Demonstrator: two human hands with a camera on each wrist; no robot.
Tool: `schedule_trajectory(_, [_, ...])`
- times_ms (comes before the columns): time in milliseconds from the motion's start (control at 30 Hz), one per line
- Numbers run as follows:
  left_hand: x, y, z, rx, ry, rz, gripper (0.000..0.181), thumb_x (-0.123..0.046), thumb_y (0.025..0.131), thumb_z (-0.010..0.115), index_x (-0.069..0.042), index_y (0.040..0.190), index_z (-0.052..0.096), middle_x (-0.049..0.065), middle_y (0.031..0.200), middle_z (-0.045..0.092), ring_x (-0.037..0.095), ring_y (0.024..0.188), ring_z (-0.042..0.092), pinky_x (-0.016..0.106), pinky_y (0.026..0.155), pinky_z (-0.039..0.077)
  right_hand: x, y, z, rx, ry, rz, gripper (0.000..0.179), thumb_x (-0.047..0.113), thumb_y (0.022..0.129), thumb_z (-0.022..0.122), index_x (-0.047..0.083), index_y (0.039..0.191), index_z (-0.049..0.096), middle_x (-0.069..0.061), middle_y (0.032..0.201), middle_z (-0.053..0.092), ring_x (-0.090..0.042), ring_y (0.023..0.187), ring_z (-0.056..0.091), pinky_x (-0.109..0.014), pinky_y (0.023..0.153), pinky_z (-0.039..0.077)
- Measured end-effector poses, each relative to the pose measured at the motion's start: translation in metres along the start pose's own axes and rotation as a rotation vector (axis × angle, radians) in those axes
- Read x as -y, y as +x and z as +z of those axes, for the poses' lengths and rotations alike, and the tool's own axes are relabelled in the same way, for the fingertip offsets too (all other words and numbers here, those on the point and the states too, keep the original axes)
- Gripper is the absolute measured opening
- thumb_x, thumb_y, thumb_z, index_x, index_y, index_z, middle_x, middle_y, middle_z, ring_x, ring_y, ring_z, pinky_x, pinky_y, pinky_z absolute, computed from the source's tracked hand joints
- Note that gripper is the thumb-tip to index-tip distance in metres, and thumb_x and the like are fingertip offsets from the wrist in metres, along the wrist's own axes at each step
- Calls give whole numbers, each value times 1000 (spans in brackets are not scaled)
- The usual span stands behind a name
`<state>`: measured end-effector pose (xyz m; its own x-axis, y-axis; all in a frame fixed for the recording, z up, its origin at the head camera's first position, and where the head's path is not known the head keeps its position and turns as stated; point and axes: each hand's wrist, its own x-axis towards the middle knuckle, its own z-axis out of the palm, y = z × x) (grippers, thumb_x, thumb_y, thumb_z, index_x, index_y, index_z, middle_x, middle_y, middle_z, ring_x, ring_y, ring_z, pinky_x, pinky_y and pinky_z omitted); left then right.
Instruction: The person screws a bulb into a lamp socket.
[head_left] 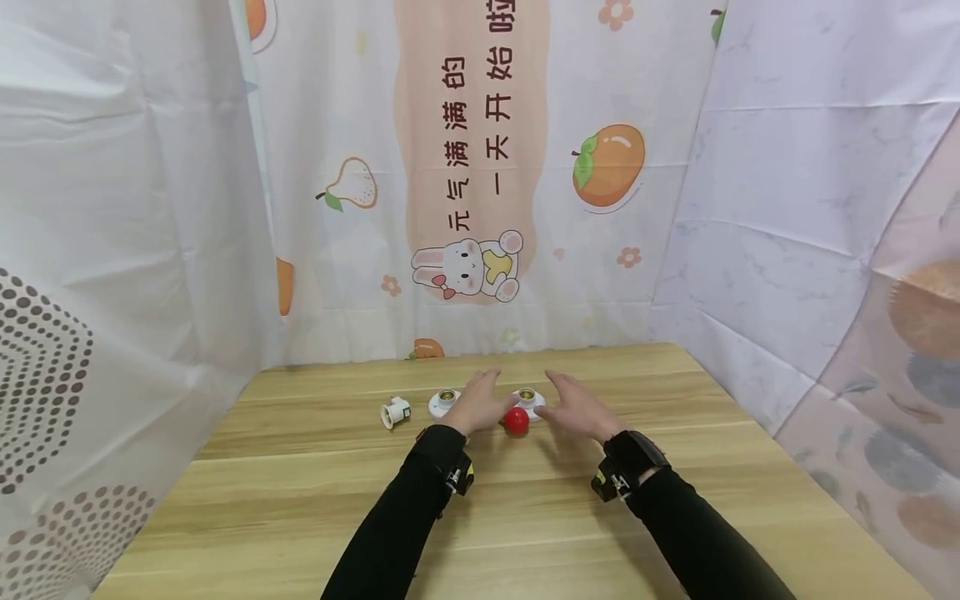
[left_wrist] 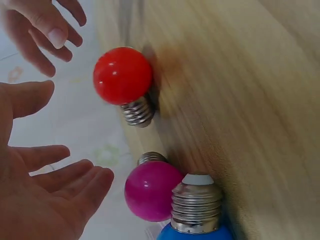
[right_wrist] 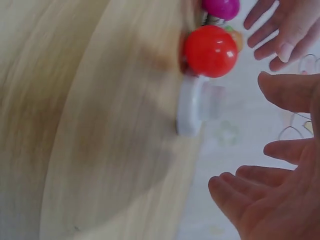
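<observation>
A red light bulb point(head_left: 516, 421) lies on the table between my two hands, its metal screw base showing in the left wrist view. My left hand point(head_left: 480, 404) hovers left of it with fingers spread, holding nothing. My right hand point(head_left: 581, 407) is held likewise on the right side, palm facing the left hand. A magenta bulb point(left_wrist: 152, 190) and a blue bulb point(left_wrist: 195, 233) lie near the left hand; in the head view that hand hides them. Just behind the red bulb sits a white round lamp holder point(head_left: 538, 403) with a metal socket.
Another white round lamp holder point(head_left: 435, 407) sits left of the left hand. Farther left, a white cup-shaped socket point(head_left: 395, 412) lies on its side. The wooden table point(head_left: 300, 500) ends at a printed curtain point(head_left: 480, 325) behind, with more curtains on both sides.
</observation>
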<state>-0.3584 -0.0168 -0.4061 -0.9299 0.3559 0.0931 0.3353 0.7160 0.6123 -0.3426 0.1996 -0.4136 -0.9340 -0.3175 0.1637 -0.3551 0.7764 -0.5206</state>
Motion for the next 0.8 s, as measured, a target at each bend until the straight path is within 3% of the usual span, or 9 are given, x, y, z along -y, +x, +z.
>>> schedule_trajectory(133, [2, 9, 7, 15, 57, 7, 64, -35, 101, 61, 2, 151, 42, 22, 154, 42, 37, 146, 34, 50, 116, 32, -3, 4, 5, 6, -5, 8, 74, 20, 96, 67, -16, 149, 31, -37, 150, 38, -50, 141, 35, -59, 116, 27])
schedule_trajectory(367, [1, 24, 19, 5, 137, 76, 49, -20, 99, 64, 6, 140, 53, 23, 139, 56, 34, 134, 49, 44, 111, 40, -13, 19, 16, 38, 1, 37, 70, 14, 94, 69, -17, 147, 35, -37, 146, 43, -50, 138, 41, -57, 114, 32])
schedule_trajectory(567, [1, 33, 25, 35, 225, 91, 38, -13, 102, 59, 7, 134, 59, 22, 132, 61, 33, 128, 55, 42, 108, 43, -21, 28, 28, 56, 18, 78, 68, 10, 93, 70, -15, 147, 37, -35, 144, 47, -46, 135, 45, -55, 113, 35])
schedule_trajectory(700, [2, 37, 28, 45, 231, 84, 32, -10, 101, 59, 6, 129, 62, 20, 128, 64, 30, 123, 59, 40, 105, 46, -22, 31, 35, 52, 20, 67, 57, 6, 91, 72, -14, 139, 47, -28, 126, 60, -37, 117, 58, -52, 104, 44])
schedule_trajectory(800, [5, 40, 30, 47, 237, 92, 24, -5, 97, 61, 4, 119, 67, 17, 116, 68, 26, 108, 63, 37, 95, 50, -20, 32, 39, 32, 24, 57, 43, 2, 88, 73, -10, 125, 56, -18, 108, 65, -30, 100, 61, -50, 96, 49])
